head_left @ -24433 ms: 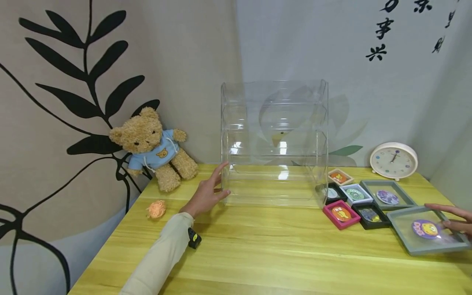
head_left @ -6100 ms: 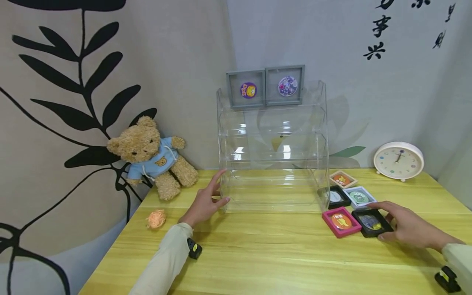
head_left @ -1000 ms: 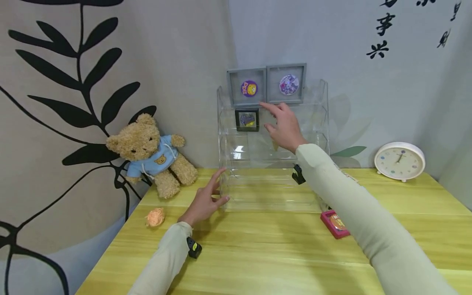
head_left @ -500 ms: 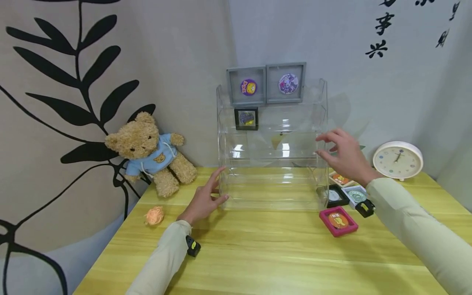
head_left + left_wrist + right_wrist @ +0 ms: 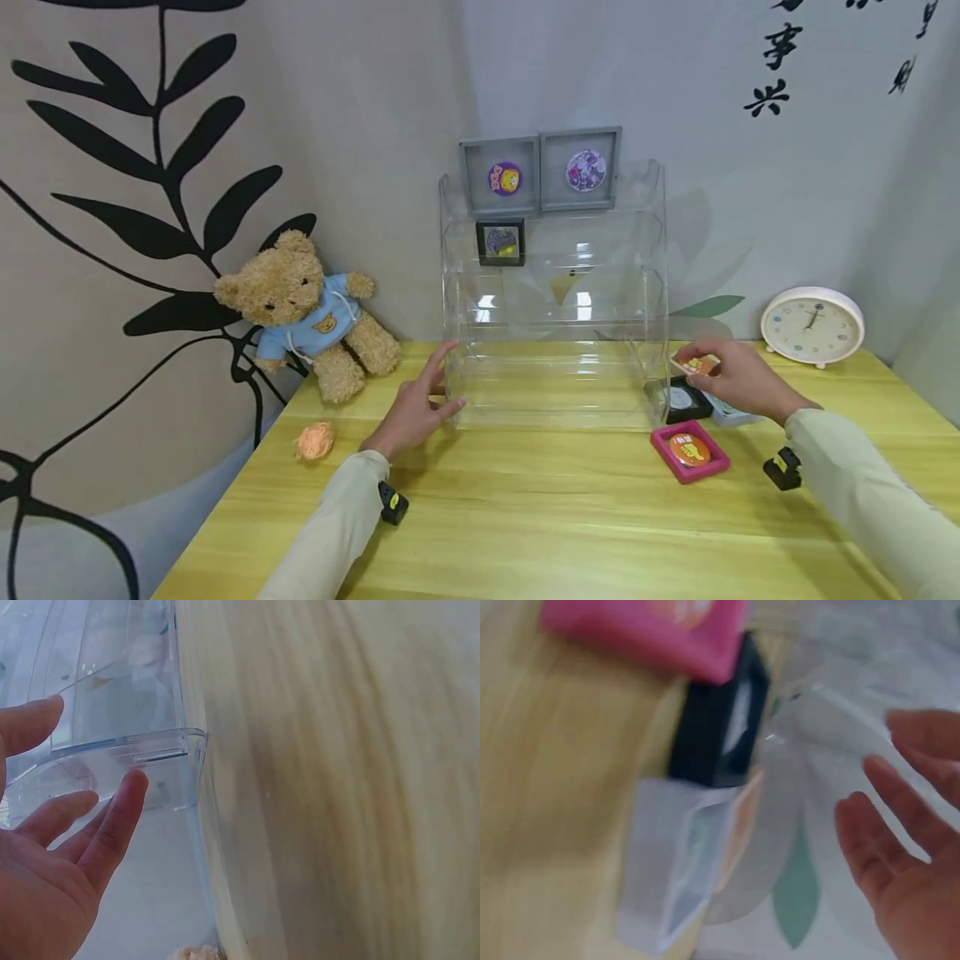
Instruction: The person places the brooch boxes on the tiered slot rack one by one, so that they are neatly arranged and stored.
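A clear tiered acrylic rack [image 5: 555,375] stands on the wooden table. My left hand [image 5: 411,415] rests at its left side, fingers spread and thumb apart, beside the clear side panel [image 5: 120,742] in the left wrist view. At the rack's right, my right hand [image 5: 746,383] pinches a small beige frame [image 5: 699,365] with an orange picture between thumb and fingers. The blurred right wrist view shows that hand's fingers [image 5: 877,825] apart from the frames. Two grey frames [image 5: 542,173] stand on the top tier, and a black frame [image 5: 501,242] on the tier below.
Near my right hand lie a black frame [image 5: 688,400], a partly covered pale frame [image 5: 731,412] and a pink frame [image 5: 690,452]. A white clock [image 5: 813,327] stands at the back right. A teddy bear [image 5: 315,317] and an orange ball [image 5: 315,440] sit at the left.
The two grey frames and one black frame have moved from the table onto the rack. My right hand has come down from the rack to the beige frame. My left hand stays put.
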{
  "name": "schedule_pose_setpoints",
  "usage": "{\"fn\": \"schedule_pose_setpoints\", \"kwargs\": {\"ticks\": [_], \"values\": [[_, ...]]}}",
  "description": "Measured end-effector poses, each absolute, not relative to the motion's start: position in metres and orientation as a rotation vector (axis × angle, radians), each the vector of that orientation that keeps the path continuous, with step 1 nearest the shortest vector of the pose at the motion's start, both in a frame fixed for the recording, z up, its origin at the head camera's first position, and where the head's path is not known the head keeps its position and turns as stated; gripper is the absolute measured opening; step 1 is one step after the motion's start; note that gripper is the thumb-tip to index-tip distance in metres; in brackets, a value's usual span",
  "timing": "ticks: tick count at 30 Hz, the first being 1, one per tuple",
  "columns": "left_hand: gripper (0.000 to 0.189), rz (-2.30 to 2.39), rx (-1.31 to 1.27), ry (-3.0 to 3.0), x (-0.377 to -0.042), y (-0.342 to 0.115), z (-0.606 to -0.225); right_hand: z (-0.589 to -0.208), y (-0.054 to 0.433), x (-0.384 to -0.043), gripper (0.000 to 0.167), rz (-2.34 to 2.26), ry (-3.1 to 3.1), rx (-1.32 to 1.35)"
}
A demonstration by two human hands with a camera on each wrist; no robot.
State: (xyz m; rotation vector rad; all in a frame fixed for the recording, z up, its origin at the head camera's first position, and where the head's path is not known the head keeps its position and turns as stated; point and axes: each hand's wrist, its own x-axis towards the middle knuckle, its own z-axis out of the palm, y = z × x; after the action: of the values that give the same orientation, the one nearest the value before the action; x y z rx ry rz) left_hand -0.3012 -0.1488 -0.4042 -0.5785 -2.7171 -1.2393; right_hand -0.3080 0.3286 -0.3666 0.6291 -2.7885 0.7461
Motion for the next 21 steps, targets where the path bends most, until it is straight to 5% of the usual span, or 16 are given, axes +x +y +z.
{"fn": "schedule_pose_setpoints", "kwargs": {"ticks": [8,21], "values": [[0.088,-1.236,-0.583,-2.716,-0.302,-0.148,-0.404,-0.386,0.337,-0.325,0.067,0.665,-2.979,0.821],[0.09,-1.246,-0.573,-2.716,-0.302,-0.149,-0.405,-0.394,0.334,-0.335,0.065,0.404,-2.983,0.87]]}}
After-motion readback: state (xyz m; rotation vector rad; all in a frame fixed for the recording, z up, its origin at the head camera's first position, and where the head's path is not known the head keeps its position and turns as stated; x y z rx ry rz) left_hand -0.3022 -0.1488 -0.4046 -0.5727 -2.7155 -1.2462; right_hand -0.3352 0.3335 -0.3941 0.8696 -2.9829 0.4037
